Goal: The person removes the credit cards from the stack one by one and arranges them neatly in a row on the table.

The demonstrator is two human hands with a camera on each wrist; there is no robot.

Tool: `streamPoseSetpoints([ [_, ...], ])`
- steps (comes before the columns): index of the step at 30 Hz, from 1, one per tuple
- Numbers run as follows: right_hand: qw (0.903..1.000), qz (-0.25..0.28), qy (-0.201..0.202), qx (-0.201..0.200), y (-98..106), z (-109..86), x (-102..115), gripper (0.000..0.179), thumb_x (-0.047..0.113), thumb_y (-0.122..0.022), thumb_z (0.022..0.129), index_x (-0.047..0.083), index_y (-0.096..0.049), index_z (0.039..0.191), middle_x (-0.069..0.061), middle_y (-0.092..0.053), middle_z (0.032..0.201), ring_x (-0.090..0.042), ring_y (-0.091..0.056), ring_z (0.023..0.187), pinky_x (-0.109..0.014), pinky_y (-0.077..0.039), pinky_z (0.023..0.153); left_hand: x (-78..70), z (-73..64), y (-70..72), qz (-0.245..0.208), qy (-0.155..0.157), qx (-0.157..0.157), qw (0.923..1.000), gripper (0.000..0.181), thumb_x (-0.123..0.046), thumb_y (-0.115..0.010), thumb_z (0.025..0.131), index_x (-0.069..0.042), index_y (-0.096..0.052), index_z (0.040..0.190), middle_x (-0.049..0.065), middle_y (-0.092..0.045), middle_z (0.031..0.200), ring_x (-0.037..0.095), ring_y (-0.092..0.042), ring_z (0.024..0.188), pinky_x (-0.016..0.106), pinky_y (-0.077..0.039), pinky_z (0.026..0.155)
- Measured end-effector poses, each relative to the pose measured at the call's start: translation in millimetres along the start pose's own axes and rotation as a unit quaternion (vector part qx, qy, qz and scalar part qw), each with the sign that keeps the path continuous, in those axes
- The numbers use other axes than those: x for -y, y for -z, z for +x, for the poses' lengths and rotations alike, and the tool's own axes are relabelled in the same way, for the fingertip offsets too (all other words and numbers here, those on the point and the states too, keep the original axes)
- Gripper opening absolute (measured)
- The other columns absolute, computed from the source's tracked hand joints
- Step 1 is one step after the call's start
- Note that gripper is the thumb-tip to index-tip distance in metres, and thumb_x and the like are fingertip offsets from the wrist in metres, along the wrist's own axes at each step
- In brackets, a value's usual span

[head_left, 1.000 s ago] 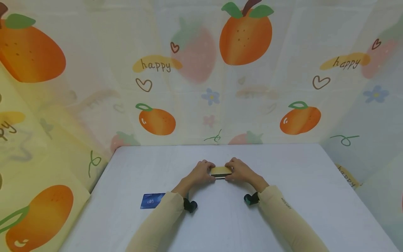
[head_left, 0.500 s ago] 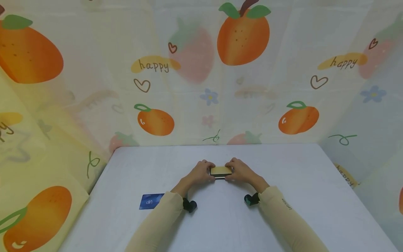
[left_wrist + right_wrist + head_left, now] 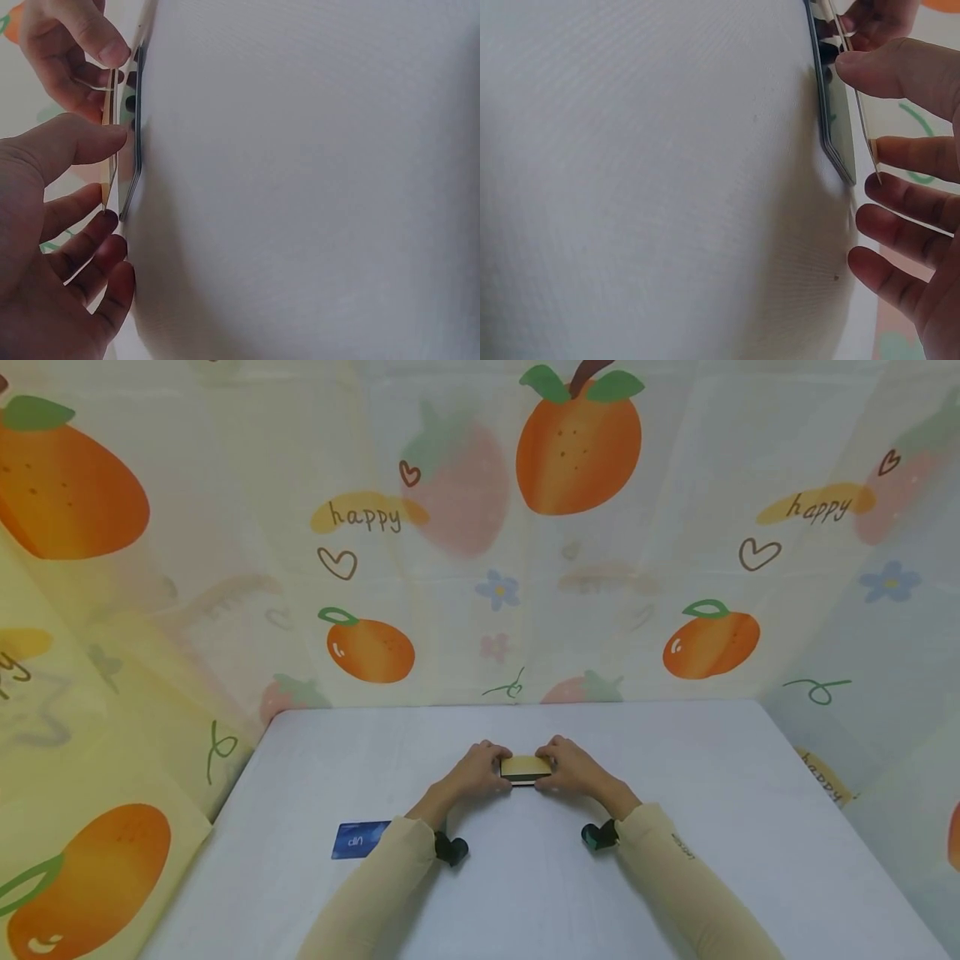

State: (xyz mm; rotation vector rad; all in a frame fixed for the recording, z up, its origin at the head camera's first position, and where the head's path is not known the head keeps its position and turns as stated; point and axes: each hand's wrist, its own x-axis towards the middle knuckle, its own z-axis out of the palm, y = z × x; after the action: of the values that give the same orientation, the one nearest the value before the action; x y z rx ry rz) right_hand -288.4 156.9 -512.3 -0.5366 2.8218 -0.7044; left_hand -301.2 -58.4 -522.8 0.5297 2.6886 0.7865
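Only the head view has shifted slightly since the earlier frame; over the white counter (image 3: pixel 525 893), the left hand (image 3: pixel 480 772) and the right hand (image 3: pixel 570 770) stay in place. Glossy dark-edged slab (image 3: pixel 129 176) lies below them, at far middle. Just above it, each grip pinches one end of the gold card (image 3: pixel 525 765). Blue VIP card (image 3: pixel 360 840) lies nearer, to the left, partly hidden.

Seen on my head feed, a white worktop (image 3: pixel 525 893), finely ribbed like cloth in both wrist views, narrows toward 12 o'clock, where its far edge runs nearly straight. A glossy, dark-edged slab (image 3: pixel 130 172) lies on it, 12 o'clock of the middle. Well apart from that slab, between 8 and 9 o'clock, I see a blue card (image 3: pixel 360 840), lying face-up, pale lettering upside down, its 3 o'clock end hidden from me.
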Motion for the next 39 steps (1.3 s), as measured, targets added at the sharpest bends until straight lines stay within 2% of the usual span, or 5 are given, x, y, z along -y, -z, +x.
streamPoseSetpoints([
  [16,0.9999,-0.007,0.015,-0.001,5.1,-8.9,5.3,0.051,0.031,-0.080,0.078,0.006,-0.066,0.120,-0.007,-0.057,0.109,-0.018,-0.052,0.096,-0.038,-0.046,0.087,-5.1,-8.8,5.5,-0.006,-0.010,0.002,0.9999,0.056,-0.029,-0.078,0.079,-0.011,-0.060,0.129,0.008,-0.056,0.123,0.024,-0.052,0.116,0.041,-0.046,0.098],
  [21,0.9997,-0.010,0.022,-0.006,7.6,-12.8,7.8,0.049,0.031,-0.079,0.079,0.007,-0.066,0.119,-0.006,-0.057,0.108,-0.018,-0.052,0.096,-0.038,-0.046,0.087,-5.2,-11.4,7.0,-0.013,-0.022,-0.005,0.9997,0.055,-0.029,-0.079,0.078,-0.009,-0.061,0.127,0.008,-0.057,0.121,0.025,-0.053,0.115,0.041,-0.046,0.096],
  [29,0.9995,-0.008,0.024,-0.016,10.4,-15.1,11.4,0.048,0.032,-0.079,0.079,0.008,-0.066,0.119,-0.004,-0.058,0.106,-0.017,-0.052,0.095,-0.037,-0.046,0.086,-8.6,-19.7,12.3,-0.011,-0.028,-0.013,0.9995,0.055,-0.028,-0.078,0.079,-0.011,-0.060,0.128,0.009,-0.056,0.124,0.027,-0.051,0.117,0.043,-0.047,0.096],
  [39,0.9990,-0.001,0.034,-0.028,14.7,-22.2,17.1,0.047,0.031,-0.079,0.079,0.008,-0.066,0.119,-0.003,-0.058,0.108,-0.018,-0.053,0.098,-0.039,-0.046,0.088,-13.1,-29.8,19.1,-0.029,-0.029,-0.018,0.9990,0.057,-0.029,-0.079,0.078,-0.010,-0.060,0.129,0.009,-0.057,0.122,0.025,-0.051,0.116,0.042,-0.046,0.096],
])
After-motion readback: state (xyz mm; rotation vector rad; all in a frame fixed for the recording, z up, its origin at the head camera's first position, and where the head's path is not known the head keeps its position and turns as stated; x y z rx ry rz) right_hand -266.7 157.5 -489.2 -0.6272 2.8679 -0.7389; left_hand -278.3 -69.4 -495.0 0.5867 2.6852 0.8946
